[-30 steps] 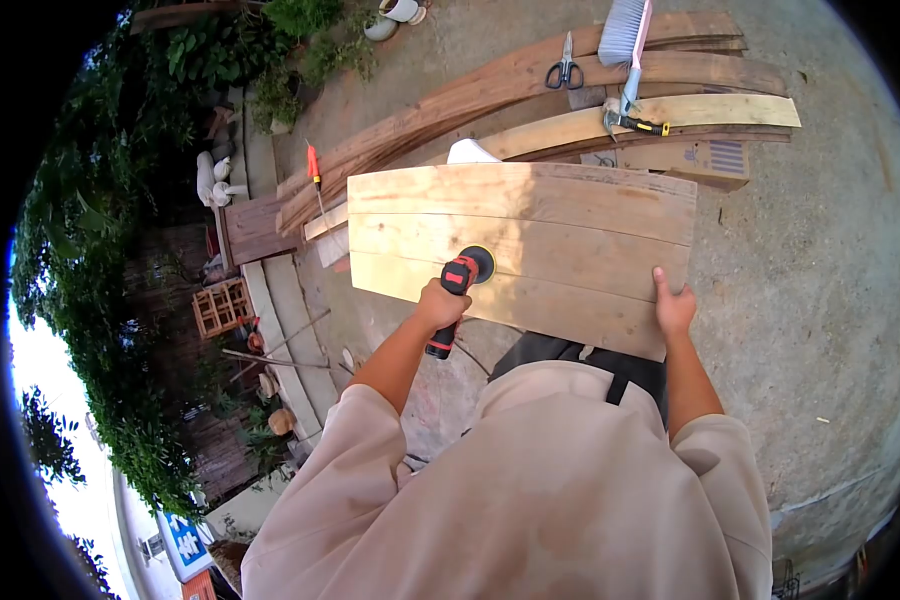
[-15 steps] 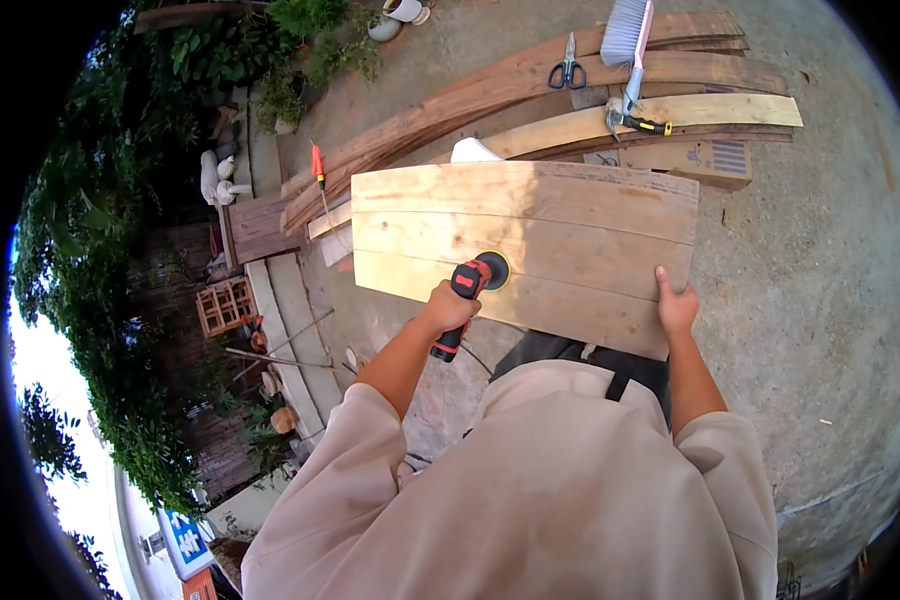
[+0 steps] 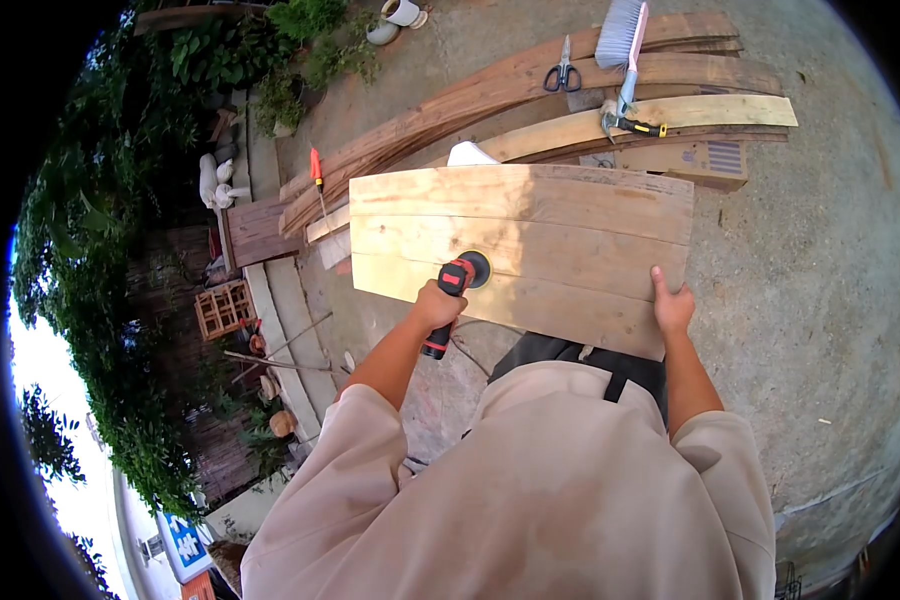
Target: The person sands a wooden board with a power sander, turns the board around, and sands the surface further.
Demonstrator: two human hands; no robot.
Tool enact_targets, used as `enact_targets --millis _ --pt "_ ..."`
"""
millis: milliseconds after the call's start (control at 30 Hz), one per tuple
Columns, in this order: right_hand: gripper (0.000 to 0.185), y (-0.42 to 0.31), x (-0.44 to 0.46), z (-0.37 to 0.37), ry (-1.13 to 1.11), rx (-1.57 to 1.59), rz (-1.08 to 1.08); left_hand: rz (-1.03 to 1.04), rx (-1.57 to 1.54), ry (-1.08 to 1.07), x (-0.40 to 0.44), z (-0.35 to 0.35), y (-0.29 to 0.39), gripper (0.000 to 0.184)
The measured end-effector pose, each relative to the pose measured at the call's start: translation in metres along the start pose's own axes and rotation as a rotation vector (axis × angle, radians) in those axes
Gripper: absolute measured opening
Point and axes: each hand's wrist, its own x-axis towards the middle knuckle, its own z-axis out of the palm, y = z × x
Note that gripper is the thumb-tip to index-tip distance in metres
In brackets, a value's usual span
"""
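Note:
My left hand (image 3: 436, 305) is closed around the grip of a red and black cordless sander (image 3: 454, 276). The sander's round pad lies against the face of a wide wooden panel (image 3: 580, 240) made of several joined boards. Fingers of my right hand (image 3: 673, 308) grip the panel's right edge, the thumb on top and the other fingers hidden behind it. The panel's near edge is at my waist. Sunlight falls on its left part, and the right part is in shade.
Behind the panel lie long planks (image 3: 450, 110), with scissors (image 3: 562, 72), a brush (image 3: 617, 38) and a hammer (image 3: 638, 126) on them. A cardboard box (image 3: 720, 160) is underneath. A red-handled tool (image 3: 317, 168) stands at the left, and a wooden crate (image 3: 224, 308) beyond.
The sander and my left hand have shifted a little to the left across the panel. My right hand keeps its hold on the edge.

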Motion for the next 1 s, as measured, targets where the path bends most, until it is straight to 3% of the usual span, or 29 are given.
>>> enact_targets --millis 333,567,800,933,1000 --pt "0.090 0.011 0.005 0.008 -0.018 0.038 -0.006 0.010 0.010 -0.092 -0.020 0.016 0.022 0.014" --pt "0.084 0.025 0.010 0.014 -0.024 0.096 -0.020 -0.078 -0.343 0.010 0.033 -0.036 0.003 0.004" --pt "0.079 0.009 0.003 0.005 -0.024 0.080 -0.021 -0.114 -0.244 0.114 0.061 -0.061 0.001 0.004" --pt "0.078 0.008 0.003 0.006 -0.037 0.069 0.020 -0.021 -0.238 -0.035 0.059 -0.065 -0.011 0.005" --pt "0.079 0.009 0.001 0.005 -0.035 0.088 0.007 -0.046 -0.227 0.061 0.065 -0.063 -0.012 0.005"
